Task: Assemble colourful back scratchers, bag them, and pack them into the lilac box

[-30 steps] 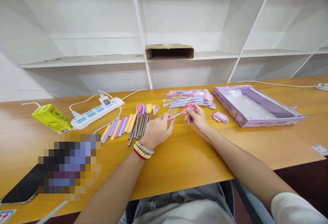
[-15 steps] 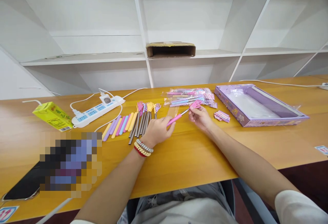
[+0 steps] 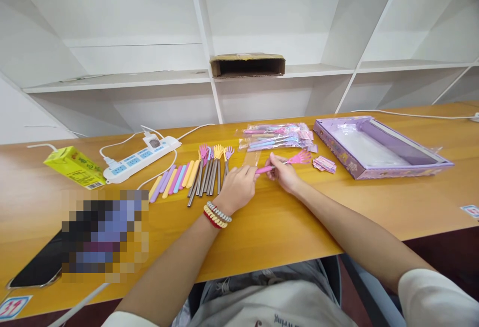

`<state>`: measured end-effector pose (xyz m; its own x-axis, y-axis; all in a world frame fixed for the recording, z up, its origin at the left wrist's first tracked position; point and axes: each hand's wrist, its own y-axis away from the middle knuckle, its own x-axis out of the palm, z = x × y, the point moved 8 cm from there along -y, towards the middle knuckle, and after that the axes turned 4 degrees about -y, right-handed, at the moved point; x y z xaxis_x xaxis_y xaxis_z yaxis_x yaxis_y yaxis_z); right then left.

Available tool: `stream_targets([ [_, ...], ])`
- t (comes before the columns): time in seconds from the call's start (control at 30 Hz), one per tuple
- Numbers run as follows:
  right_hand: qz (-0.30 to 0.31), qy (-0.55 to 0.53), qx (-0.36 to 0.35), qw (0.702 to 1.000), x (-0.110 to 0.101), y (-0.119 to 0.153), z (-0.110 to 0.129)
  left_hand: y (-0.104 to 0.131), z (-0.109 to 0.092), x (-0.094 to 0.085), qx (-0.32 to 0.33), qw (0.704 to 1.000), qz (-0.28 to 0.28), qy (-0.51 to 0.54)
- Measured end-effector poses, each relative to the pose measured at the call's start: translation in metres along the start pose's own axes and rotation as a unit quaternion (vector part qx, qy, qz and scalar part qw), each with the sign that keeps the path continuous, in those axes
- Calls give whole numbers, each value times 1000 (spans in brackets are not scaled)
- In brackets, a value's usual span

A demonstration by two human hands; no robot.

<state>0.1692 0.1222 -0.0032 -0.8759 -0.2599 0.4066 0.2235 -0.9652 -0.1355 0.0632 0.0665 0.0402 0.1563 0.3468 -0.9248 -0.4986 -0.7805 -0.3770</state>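
Observation:
A pink back scratcher (image 3: 300, 157) with a hand-shaped head and a pink handle lies across both hands. My left hand (image 3: 239, 185) is closed round its handle end. My right hand (image 3: 283, 171) pinches its shaft near the handle, with the pink head sticking out to the right. Left of my hands lie several metal rods with coloured hand-shaped heads (image 3: 213, 172) and a row of pastel handles (image 3: 175, 181). Behind my hands are wrapped packs (image 3: 279, 137) and a clear strip (image 3: 252, 158). Small pink cards (image 3: 324, 164) lie to the right.
A purple open box (image 3: 359, 171) stands at the right. At the left are a white power strip (image 3: 142, 159) with cables, a yellow carton (image 3: 75, 166) and a black phone (image 3: 39, 262). A cardboard box (image 3: 247, 65) sits on the shelf behind.
My right hand has moved from the pink head to the shaft, leaving the head exposed. My left hand has shifted slightly right and down along the handle.

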Motion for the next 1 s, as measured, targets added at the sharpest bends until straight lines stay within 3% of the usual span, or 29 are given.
stream_targets([
  [0.07, -9, -43, -20, 999, 5, 2, 10, 1, -2, 6, -26, 999, 36, 8],
  [0.2, 52, -122, -11, 991, 26, 14, 26, 3, -10, 11, -52, 994, 70, 69],
  [0.3, 58, -160, -23, 985, 34, 22, 37, 0, -18, 10, -45, 982, 75, 167],
  [0.4, 46, -174, -39, 983, 36, 26, 47, -6, -25, 8, -31, 949, 97, 299],
  [0.5, 49, -161, -48, 985, 40, 31, 56, -7, -33, 9, -19, 883, 158, 442],
  [0.67, 106, -157, -47, 981, 57, 47, 66, 13, -49, 18, -48, 683, 341, 644],
  [0.73, 112, -157, -45, 980, 60, 50, 66, 17, -48, 18, -52, 649, 358, 669],
  [0.8, 104, -161, -39, 981, 58, 48, 61, 17, -43, 22, -49, 672, 350, 651],
  [0.9, 76, -181, -28, 980, 49, 39, 49, 11, -32, 28, -40, 771, 288, 566],
  [1.0, 37, -201, -11, 979, 37, 28, 35, 3, -23, 25, -48, 860, 181, 475],
])
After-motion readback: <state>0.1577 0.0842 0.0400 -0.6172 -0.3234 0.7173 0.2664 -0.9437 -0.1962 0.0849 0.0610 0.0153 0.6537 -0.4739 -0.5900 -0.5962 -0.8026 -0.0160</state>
